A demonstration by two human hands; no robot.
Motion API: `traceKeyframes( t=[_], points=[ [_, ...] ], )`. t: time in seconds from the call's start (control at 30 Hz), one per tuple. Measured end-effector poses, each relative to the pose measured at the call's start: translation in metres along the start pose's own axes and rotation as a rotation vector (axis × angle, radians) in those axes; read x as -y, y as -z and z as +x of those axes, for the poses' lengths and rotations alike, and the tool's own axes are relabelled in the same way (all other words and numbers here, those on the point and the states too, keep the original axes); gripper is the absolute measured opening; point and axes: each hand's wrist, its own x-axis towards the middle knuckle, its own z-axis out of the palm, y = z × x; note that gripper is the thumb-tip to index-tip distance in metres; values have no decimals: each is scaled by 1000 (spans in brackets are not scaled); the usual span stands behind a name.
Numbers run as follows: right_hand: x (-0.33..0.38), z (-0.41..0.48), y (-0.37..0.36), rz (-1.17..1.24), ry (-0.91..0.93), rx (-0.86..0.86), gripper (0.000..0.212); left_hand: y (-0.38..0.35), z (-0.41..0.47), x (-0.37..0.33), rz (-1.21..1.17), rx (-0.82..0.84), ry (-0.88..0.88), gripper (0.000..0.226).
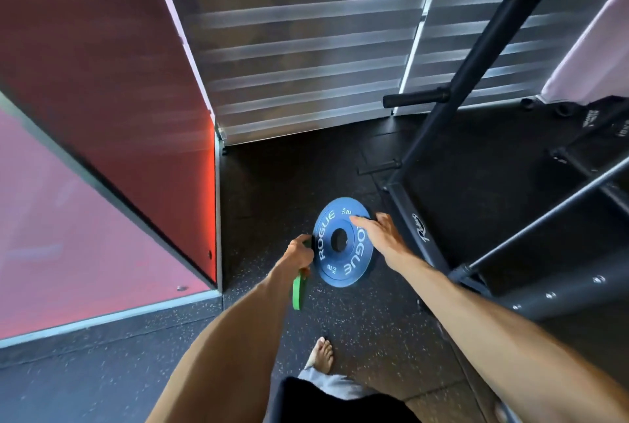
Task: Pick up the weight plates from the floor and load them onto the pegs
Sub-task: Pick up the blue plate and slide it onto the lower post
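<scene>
The left hand (301, 252) is curled around a thin green plate (297, 291) that hangs edge-on at its six o'clock, with the knuckles against the nine o'clock rim of the blue plate (332, 264). The right hand (377, 235) clasps that plate at three o'clock, thumb on its face. The plate appears lifted and tilted. To load it well, I'd let the right hand carry the weight, square the centre hole to the peg (413, 98) at one o'clock, and slide it on straight. The floor (357, 320) is dark speckled rubber. A red panel (102, 82) stands at nine o'clock, blinds (299, 48) at twelve and the rack (476, 82) at two.
</scene>
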Motion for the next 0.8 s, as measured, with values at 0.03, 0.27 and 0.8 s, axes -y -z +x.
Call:
traceKeyframes(
  t=[0.03, 0.27, 0.8],
  points=[
    [8, 15, -3, 25, 5, 8, 30, 8, 12, -8, 0, 0, -1, 48],
    [57, 101, -7, 115, 48, -97, 16, 43, 96, -86, -86, -111, -37, 37],
    [164, 297, 12, 133, 146, -640, 29, 92, 301, -288, 71, 92, -255, 25]
  ],
)
